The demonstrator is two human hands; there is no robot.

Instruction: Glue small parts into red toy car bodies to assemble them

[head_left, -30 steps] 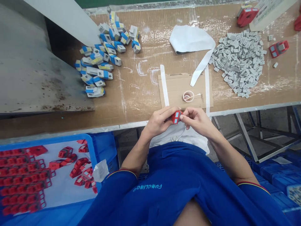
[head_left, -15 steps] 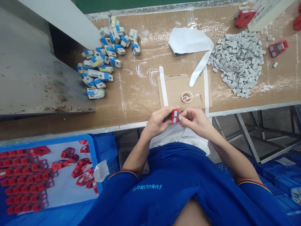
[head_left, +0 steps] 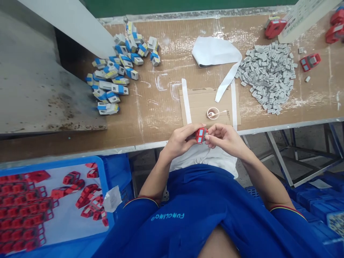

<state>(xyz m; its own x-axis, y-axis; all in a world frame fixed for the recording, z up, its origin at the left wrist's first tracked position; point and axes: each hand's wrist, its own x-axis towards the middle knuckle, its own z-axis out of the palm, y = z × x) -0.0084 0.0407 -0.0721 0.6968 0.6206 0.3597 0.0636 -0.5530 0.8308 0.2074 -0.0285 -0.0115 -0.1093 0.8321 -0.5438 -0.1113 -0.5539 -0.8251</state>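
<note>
right here at the fingers we've got a small red plastic piece (head_left: 201, 135) with pale blue windows, held just above the bench edge. our left hand (head_left: 178, 140) has its fingers curled together and clamped around the piece, while our right hand (head_left: 225, 138) pinches in at its side, thumb and fingertips closed on it. there's a pale speck at that pinch, but it's too small for us to tell what it is.

just beyond the fingers, a cardboard pad (head_left: 195, 105) lies on the bench, flanked by white tape strips (head_left: 186, 100), with a small round dish (head_left: 213, 113) sitting on it and a thin swab (head_left: 220, 113) across the dish. down to the left of the fingers, a blue tray (head_left: 103, 179) carries rows of red frames (head_left: 24, 215), plenty of them, with a loose cluster nearer its rim.

further out, left of the fingers, lies a scattered pile of blue, white and yellow parts (head_left: 113, 71). out to the right, there's a big heap of grey tabs (head_left: 266, 77), and past it a few red pieces (head_left: 310, 61) that look more built up than those in the tray. so, as things lie, only a handful look built up, with plenty of frames and tabs unused.
</note>
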